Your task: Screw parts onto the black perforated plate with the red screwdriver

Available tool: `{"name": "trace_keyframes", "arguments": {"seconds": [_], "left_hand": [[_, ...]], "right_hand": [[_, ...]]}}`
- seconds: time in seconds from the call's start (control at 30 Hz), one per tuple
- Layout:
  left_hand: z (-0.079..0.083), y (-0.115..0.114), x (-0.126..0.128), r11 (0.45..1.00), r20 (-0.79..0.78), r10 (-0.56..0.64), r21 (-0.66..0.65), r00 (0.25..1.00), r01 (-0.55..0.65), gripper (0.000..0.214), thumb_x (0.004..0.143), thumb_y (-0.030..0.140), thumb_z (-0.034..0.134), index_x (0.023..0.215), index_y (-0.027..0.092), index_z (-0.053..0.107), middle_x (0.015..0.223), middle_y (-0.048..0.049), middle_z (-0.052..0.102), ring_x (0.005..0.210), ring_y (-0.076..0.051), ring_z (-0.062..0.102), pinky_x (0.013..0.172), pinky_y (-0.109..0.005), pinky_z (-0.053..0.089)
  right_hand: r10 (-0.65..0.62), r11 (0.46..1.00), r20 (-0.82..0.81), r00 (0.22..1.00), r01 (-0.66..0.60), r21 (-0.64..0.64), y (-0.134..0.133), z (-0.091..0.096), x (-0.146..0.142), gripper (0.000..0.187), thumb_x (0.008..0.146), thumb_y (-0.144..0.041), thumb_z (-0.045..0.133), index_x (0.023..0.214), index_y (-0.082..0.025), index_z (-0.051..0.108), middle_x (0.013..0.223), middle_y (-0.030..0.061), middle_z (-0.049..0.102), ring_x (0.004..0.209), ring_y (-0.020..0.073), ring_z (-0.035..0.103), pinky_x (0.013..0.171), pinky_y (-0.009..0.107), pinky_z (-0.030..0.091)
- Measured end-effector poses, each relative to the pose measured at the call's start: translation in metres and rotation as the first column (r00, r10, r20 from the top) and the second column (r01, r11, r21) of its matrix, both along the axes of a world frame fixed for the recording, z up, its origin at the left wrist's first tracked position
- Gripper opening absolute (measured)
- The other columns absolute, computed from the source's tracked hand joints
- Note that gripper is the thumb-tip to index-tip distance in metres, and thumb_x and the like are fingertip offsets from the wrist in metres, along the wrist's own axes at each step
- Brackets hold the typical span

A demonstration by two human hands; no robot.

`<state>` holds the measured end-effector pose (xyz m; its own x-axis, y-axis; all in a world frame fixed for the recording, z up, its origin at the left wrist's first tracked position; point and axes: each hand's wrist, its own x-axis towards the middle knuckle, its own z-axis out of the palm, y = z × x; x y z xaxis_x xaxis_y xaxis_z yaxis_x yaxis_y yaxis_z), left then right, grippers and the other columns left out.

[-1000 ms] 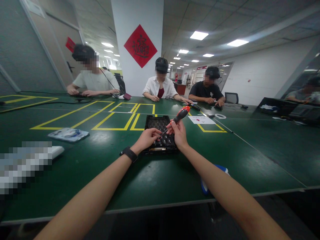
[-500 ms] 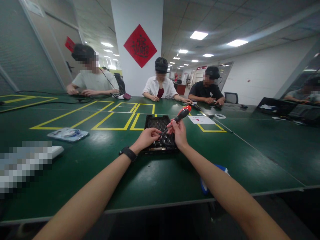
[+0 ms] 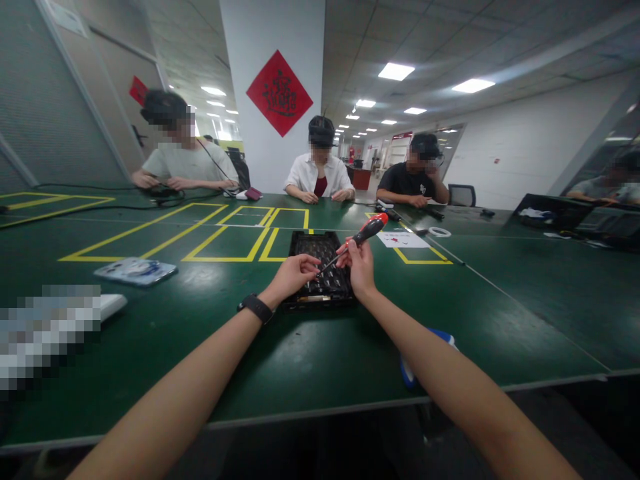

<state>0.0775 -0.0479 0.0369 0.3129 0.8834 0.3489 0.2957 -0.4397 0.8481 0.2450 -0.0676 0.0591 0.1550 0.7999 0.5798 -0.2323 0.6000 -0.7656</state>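
My right hand point(image 3: 361, 268) is closed around a screwdriver point(image 3: 371, 229) with a red and black handle. Its shaft slants down to the left, and the handle points up and to the right. At the tip of the shaft, the fingers of my left hand point(image 3: 299, 272) are pinched together; what is between them is too small to make out. Both hands are over a black case point(image 3: 320, 293) lying on the green table, with rows of small metallic-looking pieces inside. A dark watch band circles my left wrist.
A patterned phone-like slab point(image 3: 136, 271) and a blurred white object point(image 3: 113, 305) lie to the left. A blue and white item point(image 3: 407, 373) sits partly under my right forearm. Beyond the case are a printed sheet point(image 3: 403, 240), a white ring point(image 3: 439, 232) and several seated people.
The screwdriver handle has shifted slightly to the right; both hands keep their grip. Across the table, the person in white has drawn an arm in, and the one in black has raised a hand.
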Motion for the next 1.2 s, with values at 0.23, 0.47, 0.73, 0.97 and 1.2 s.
{"name": "trace_keyframes", "arguments": {"seconds": [0.23, 0.47, 0.73, 0.97, 1.2], "left_hand": [[-0.001, 0.000, 0.000, 1.000, -0.003, 0.003, 0.005, 1.000, -0.003, 0.030, 0.064, 0.010, 0.059, 0.094, 0.011, 0.060, 0.075, -0.0053, 0.069, 0.064, -0.013, 0.064, 0.065, -0.027, 0.052], [0.005, -0.005, 0.002, 1.000, -0.023, 0.017, -0.004, 1.000, -0.017, 0.030, 0.063, 0.009, 0.059, 0.093, 0.011, 0.060, 0.076, -0.0055, 0.069, 0.065, -0.014, 0.064, 0.064, -0.026, 0.051], [0.002, -0.003, 0.001, 1.000, -0.034, 0.021, 0.003, 0.999, -0.021, 0.031, 0.064, 0.013, 0.060, 0.095, 0.013, 0.060, 0.075, -0.0048, 0.069, 0.066, -0.015, 0.064, 0.063, -0.026, 0.051], [0.003, -0.004, 0.001, 1.000, -0.041, 0.010, 0.014, 0.999, -0.009, 0.029, 0.064, 0.015, 0.062, 0.093, 0.013, 0.060, 0.072, -0.0040, 0.068, 0.063, -0.014, 0.063, 0.062, -0.026, 0.050], [0.005, -0.006, 0.001, 1.000, 0.026, -0.015, -0.008, 1.000, 0.015, 0.026, 0.067, 0.020, 0.061, 0.091, 0.013, 0.059, 0.071, -0.0036, 0.068, 0.065, -0.014, 0.063, 0.063, -0.025, 0.048]], "right_hand": [[0.033, 0.999, 0.004, 0.999, -0.033, 0.012, -0.003, 0.001, -0.001, 0.021, 0.084, -0.039, 0.045, 0.095, -0.021, 0.044, 0.070, -0.0038, 0.057, 0.045, 0.0048, 0.050, 0.044, 0.018, 0.039], [0.037, 0.999, 0.062, 0.997, -0.039, 0.029, -0.004, 0.002, -0.002, 0.021, 0.083, -0.039, 0.046, 0.095, -0.021, 0.045, 0.070, -0.0039, 0.056, 0.045, 0.0048, 0.049, 0.045, 0.018, 0.039], [0.054, 0.997, 0.132, 0.990, -0.061, 0.047, -0.009, 0.004, -0.005, 0.023, 0.083, -0.040, 0.047, 0.097, -0.021, 0.045, 0.072, -0.0034, 0.056, 0.046, 0.0045, 0.049, 0.046, 0.018, 0.040], [0.053, 0.992, 0.306, 0.951, -0.085, 0.091, -0.017, 0.003, -0.006, 0.027, 0.080, -0.039, 0.050, 0.100, -0.021, 0.048, 0.074, -0.0023, 0.057, 0.050, 0.0061, 0.050, 0.052, 0.020, 0.042], [-0.018, 0.972, 0.532, 0.846, -0.109, 0.206, -0.028, 0.008, -0.002, 0.025, 0.081, -0.035, 0.050, 0.102, -0.021, 0.050, 0.080, 0.0010, 0.059, 0.062, 0.0122, 0.054, 0.067, 0.028, 0.046]]}}
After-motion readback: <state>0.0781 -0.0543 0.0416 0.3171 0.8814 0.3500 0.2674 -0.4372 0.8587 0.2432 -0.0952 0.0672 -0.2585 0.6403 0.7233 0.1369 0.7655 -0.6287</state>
